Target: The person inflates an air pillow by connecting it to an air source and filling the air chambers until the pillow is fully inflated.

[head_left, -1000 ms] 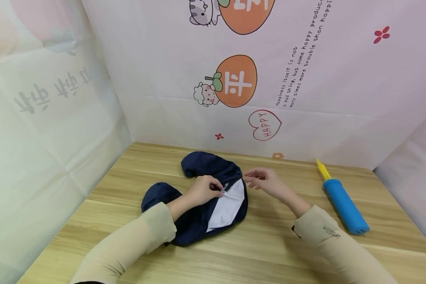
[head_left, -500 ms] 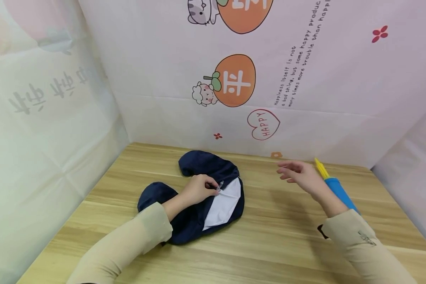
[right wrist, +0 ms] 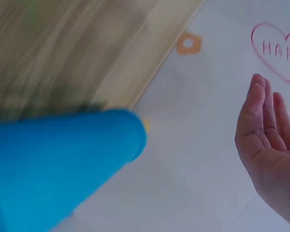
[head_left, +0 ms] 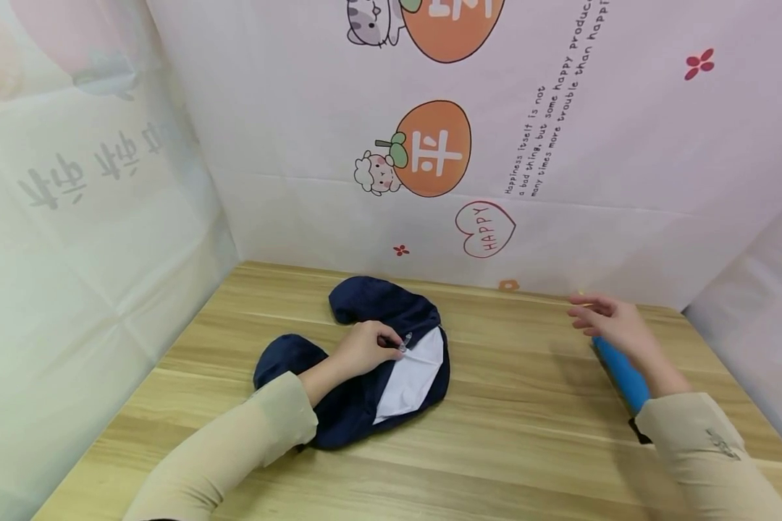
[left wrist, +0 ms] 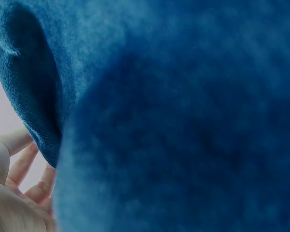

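A navy, U-shaped neck pillow (head_left: 387, 300), lying limp, has an opening along its curve with white lining (head_left: 413, 378) showing. At the edge of that white part, my left hand (head_left: 360, 350) pinches a small clear valve (head_left: 407, 339) between thumb and fingertips. Blue plush fabric (left wrist: 183, 121) fills most of the left wrist view. Off to the right, my right hand (head_left: 615, 327) holds nothing, its fingers loosely extended over a blue hand pump (head_left: 628, 376). The pump's blue barrel (right wrist: 62, 159) appears beside the hand in the right wrist view.
The wooden table (head_left: 508, 434) meets a white printed cloth backdrop (head_left: 300, 145) at its back edge. Another cloth (head_left: 91, 253) hangs along the left side.
My right hand has moved right, away from the pillow, and now overlaps the pump in the head view. The left hand stays at the valve, still pinching it.
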The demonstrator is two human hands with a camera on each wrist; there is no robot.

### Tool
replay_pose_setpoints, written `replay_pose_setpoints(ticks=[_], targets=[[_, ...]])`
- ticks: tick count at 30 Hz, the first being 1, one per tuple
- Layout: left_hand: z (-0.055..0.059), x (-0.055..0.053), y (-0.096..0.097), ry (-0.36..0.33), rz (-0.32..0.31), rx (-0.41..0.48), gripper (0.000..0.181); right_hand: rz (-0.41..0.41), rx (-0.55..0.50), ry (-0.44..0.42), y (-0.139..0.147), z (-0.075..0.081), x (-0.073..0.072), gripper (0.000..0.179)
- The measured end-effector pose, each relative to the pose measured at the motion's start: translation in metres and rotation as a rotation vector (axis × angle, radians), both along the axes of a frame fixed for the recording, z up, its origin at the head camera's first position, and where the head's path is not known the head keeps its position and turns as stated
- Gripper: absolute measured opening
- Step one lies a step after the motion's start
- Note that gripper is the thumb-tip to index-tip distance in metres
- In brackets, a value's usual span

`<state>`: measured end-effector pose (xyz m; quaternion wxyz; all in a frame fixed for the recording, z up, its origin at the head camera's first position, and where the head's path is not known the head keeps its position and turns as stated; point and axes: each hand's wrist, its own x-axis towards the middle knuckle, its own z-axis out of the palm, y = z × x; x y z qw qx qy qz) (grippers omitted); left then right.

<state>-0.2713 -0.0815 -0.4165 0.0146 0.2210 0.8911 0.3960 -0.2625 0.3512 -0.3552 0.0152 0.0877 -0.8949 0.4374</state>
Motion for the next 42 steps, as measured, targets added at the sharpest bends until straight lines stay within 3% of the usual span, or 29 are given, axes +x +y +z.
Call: replay_pose_setpoints(ticks=[11, 22, 26, 31, 38, 42], targets=[[0.001, 0.002, 0.001, 0.01, 0.003, 0.007, 0.012, -0.024, 0.283, -0.104, 0.041, 0.009, 0.006, 0.057], [0.0, 0.003, 0.002, 0.015, -0.002, -0.001, 0.011, -0.06, 0.401, -0.107, 0.074, -0.011, 0.009, 0.055], [0.0, 0.003, 0.002, 0.007, 0.0, 0.001, 0.01, -0.076, 0.514, -0.118, 0.078, -0.016, 0.009, 0.066], [0.001, 0.003, 0.001, 0.018, -0.005, -0.002, 0.01, -0.044, 0.59, -0.195, 0.08, -0.022, 0.008, 0.082], [0.0, 0.004, 0.001, 0.018, -0.008, -0.009, 0.01, -0.037, 0.535, -0.326, 0.082, -0.028, 0.007, 0.096], [0.0, 0.005, 0.001, 0.015, -0.008, -0.01, 0.01, -0.047, 0.503, -0.355, 0.081, -0.031, 0.007, 0.101]])
